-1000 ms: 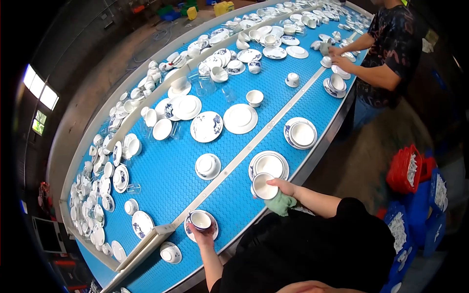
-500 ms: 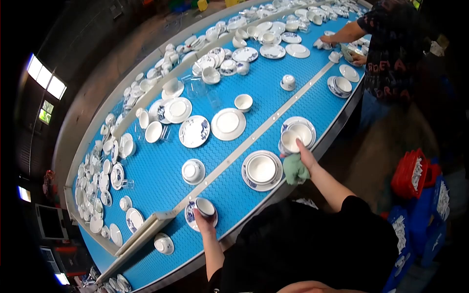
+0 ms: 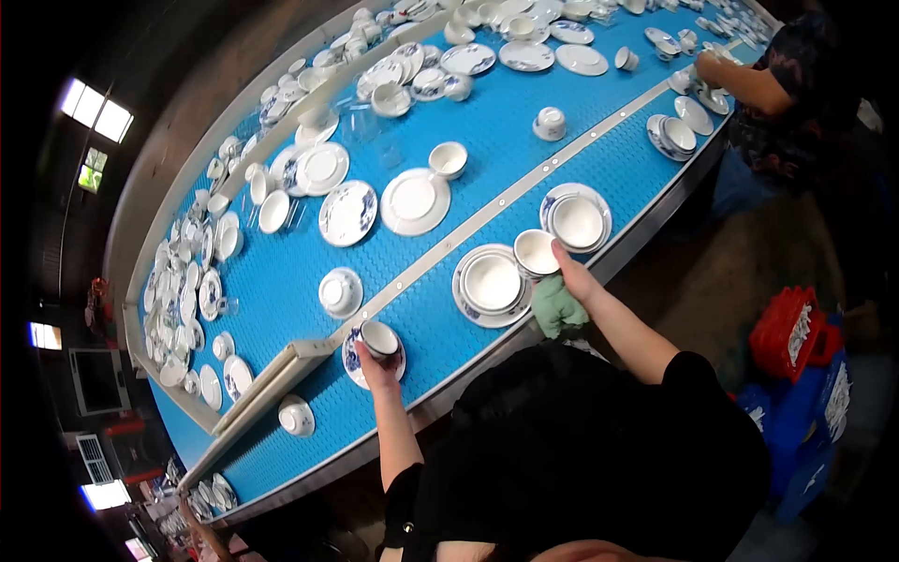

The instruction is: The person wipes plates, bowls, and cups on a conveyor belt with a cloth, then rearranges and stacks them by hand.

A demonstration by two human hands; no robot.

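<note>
My left hand (image 3: 376, 370) is closed on a small white cup (image 3: 380, 338) over a blue-patterned plate (image 3: 395, 371). Its thumb lies along the cup's side; the other fingers are mostly hidden. In my right hand (image 3: 575, 275) is a white bowl (image 3: 536, 253), gripped at its right side, with a green cloth (image 3: 559, 309) bunched below it. That bowl is between two stacks: a bowl on plates (image 3: 492, 283) to the left, and another bowl on plates (image 3: 578, 221) at upper right.
A metal strip (image 3: 504, 201) runs along the blue belt (image 3: 421, 328). Beyond it are plates (image 3: 417, 202), an upturned bowl (image 3: 340, 293) and crowded crockery. A co-worker (image 3: 777, 103) handles dishes at upper right. Red (image 3: 785, 332) and blue crates stand at right.
My right hand has drawn its bowl and cloth left, away from the upper-right stack. The cup at my left hand looks less tilted. The view has shifted.
</note>
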